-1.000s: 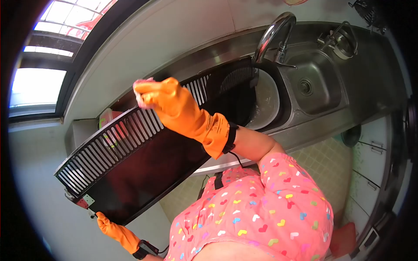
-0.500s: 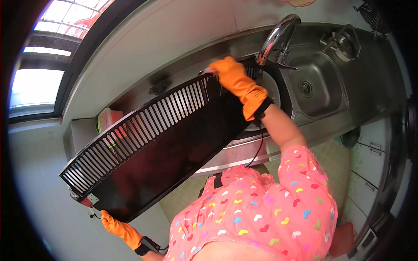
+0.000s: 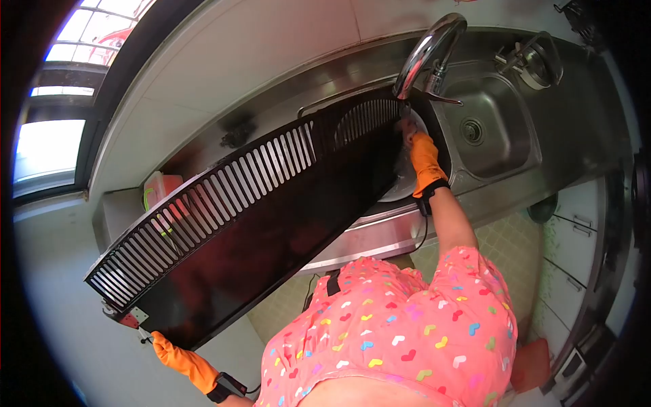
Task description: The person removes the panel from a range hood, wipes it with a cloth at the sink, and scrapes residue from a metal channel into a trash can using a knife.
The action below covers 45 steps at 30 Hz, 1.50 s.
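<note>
A long black panel [image 3: 271,217] with a row of slots along its far edge lies slantwise across the counter and the left sink. My left hand [image 3: 178,359], in an orange rubber glove, grips the panel's lower left corner. At the panel's right end, below the tap, is my gloved right hand [image 3: 426,157]. Its fingers are closed on something pinkish and blurred that I cannot make out. Under that end of the panel, a pale round basin [image 3: 392,195] shows in part. The chrome tap [image 3: 424,51] arches over that end.
To the right is a steel sink [image 3: 491,129] with a drain. A pot [image 3: 536,73] stands behind it, and a pink and green container [image 3: 161,190] at the counter's left end. White cabinets [image 3: 566,254] line the right side, beyond the tiled floor.
My right hand has moved from the slotted far edge down and right to the panel's end under the tap. The left hand keeps its corner; the panel has shifted slightly left.
</note>
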Tool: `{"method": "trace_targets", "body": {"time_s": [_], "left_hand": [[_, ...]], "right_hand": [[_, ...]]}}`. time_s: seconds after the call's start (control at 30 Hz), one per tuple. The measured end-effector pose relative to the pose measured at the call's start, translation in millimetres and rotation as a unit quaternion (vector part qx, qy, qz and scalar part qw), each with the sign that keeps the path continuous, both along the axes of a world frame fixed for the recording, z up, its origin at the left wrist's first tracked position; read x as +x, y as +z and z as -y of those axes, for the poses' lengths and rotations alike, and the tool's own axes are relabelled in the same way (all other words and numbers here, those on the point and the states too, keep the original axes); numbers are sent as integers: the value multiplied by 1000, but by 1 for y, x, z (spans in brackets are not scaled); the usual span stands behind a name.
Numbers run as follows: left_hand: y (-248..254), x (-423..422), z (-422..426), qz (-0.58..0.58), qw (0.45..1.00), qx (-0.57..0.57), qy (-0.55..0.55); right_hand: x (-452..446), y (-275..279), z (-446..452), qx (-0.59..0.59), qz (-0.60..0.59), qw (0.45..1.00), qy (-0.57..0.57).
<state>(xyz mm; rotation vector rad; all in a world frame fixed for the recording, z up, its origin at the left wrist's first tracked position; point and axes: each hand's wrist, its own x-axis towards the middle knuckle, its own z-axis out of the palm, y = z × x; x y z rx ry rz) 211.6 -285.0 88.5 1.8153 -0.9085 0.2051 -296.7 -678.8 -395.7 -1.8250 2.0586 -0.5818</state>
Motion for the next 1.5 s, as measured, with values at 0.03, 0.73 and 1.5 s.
{"method": "trace_targets", "body": {"time_s": [0.03, 0.73, 1.5], "left_hand": [[4, -18, 11, -15, 1000, 0, 9], [12, -47, 31, -95, 995, -34, 1], [20, -44, 31, -78, 996, -38, 30]], "right_hand": [[-1, -6, 0, 54, -17, 998, 17], [128, 316, -65, -278, 390, 842, 249], [98, 152, 4, -312, 59, 942, 112]]}}
